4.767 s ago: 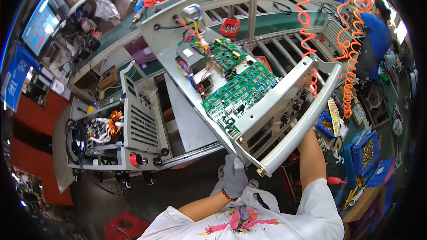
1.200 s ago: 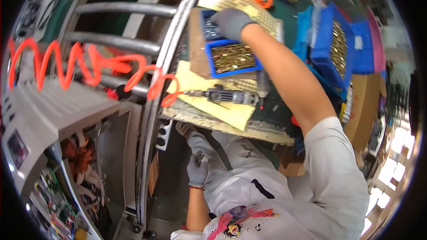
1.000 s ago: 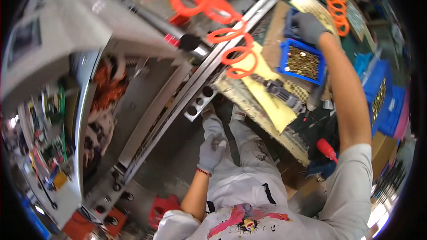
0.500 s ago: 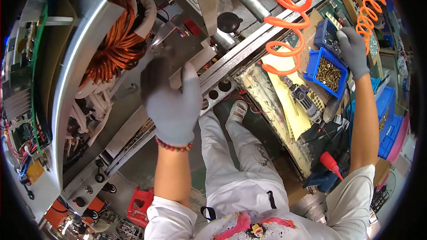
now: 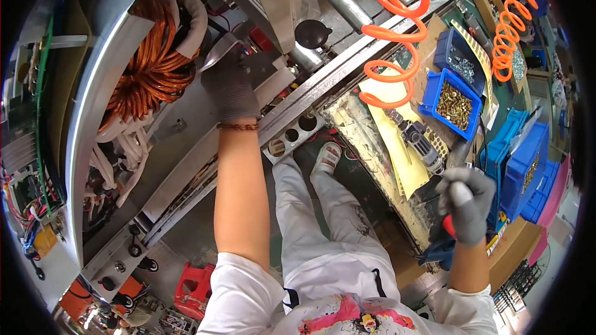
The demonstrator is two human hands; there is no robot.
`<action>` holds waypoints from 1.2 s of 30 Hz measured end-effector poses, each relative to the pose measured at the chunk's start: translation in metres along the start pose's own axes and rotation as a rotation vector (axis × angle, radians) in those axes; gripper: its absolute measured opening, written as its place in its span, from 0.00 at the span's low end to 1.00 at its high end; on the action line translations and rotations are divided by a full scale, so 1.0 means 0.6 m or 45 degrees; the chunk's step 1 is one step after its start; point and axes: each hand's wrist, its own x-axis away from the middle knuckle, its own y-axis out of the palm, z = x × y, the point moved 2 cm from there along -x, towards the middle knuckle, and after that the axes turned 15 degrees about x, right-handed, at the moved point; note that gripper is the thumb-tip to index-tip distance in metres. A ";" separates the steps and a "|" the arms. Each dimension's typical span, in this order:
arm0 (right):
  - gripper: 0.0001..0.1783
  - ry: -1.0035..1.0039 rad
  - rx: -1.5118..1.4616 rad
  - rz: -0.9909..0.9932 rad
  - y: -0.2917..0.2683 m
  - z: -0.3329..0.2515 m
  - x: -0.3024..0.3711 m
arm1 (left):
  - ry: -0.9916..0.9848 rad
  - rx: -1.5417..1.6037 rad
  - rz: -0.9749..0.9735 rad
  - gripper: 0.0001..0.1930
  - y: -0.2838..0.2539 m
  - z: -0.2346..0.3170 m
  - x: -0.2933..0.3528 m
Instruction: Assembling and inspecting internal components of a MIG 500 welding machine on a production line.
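The left hand (image 5: 231,90), in a grey glove, reaches up into the open metal chassis (image 5: 105,87); its fingers (image 5: 217,68) are pressed flat and close together against a pale part just beside the copper coil (image 5: 146,71), and I cannot tell whether they grip anything. The right hand (image 5: 467,201) is closed around a red-handled tool (image 5: 448,226), held low beside the desk (image 5: 372,142), well apart from the chassis. To do this well, I think the left hand should hold the part steady and stay off the coil windings, while the tool is brought up slowly. On the desk, an open blue bin (image 5: 453,102) holds many small brass-coloured screws; a darker blue bin (image 5: 456,59) behind it holds silver ones. A power screwdriver (image 5: 417,139) lies on yellow paper near them, under an orange coiled hose (image 5: 391,31).
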 end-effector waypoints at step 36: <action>0.12 -0.259 -0.145 -0.545 0.158 0.078 0.105 | -0.125 0.896 0.340 0.09 0.018 0.068 0.056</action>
